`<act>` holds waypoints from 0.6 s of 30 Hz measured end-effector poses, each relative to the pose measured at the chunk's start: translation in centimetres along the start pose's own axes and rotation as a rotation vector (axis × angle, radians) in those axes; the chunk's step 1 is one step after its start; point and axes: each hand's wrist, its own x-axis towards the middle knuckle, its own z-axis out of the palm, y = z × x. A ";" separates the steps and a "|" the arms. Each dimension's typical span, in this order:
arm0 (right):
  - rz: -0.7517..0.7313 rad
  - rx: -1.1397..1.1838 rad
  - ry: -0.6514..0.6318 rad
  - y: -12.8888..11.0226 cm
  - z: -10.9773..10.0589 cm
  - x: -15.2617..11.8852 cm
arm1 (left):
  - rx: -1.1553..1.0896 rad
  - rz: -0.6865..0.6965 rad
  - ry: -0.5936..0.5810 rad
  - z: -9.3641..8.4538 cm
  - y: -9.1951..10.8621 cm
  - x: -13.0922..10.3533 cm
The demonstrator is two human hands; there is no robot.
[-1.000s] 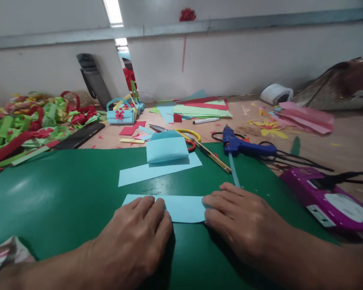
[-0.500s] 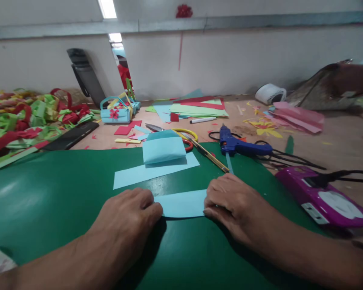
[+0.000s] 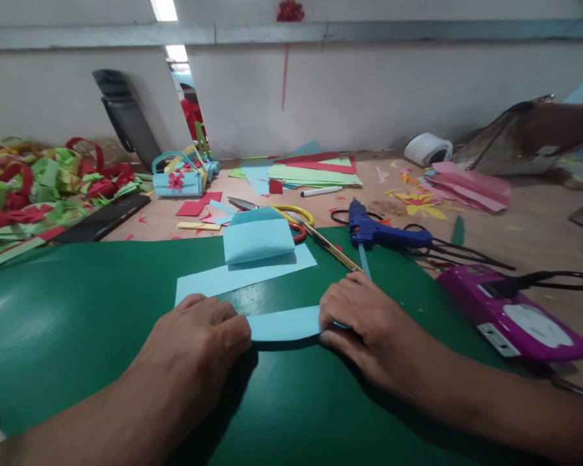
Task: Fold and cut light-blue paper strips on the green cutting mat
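A light blue paper strip (image 3: 285, 325) spans the gap between my hands, just over the green mat (image 3: 92, 310). My left hand (image 3: 201, 333) pinches its left end, and my right hand (image 3: 357, 317) grips the right end; the fingers cover both ends. The near edge of the strip curls up. Beyond it lies a second light blue strip (image 3: 208, 280), with a folded blue paper pouch (image 3: 260, 241) resting partly on it. Behind the pouch are scissors (image 3: 301, 215) with yellow and red handles. A gold-coloured cutter (image 3: 335, 249) points toward my right hand.
A blue glue gun (image 3: 388, 234) and a purple power strip (image 3: 519, 314) with black cords sit at right. Finished small blue paper bag (image 3: 177, 184), black phone (image 3: 104, 219) and a heap of coloured paper pieces (image 3: 43, 181) are at left. Stacked coloured sheets (image 3: 315, 173) lie at the back.
The near edge of the strip in my hands has folded upward, so the strip looks narrower. My hands have shifted slightly left in the picture, and the view has moved a little too.
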 end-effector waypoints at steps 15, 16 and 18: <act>0.130 0.080 -0.030 0.1 -0.8 0.2 | -0.103 -0.111 0.021 0.7 0.7 0.5; 0.132 0.065 -0.025 0.2 -0.7 0.3 | -0.090 -0.114 0.020 0.8 0.7 0.5; 0.132 0.035 -0.011 0.3 -0.6 0.4 | -0.065 -0.115 0.018 0.8 0.6 0.6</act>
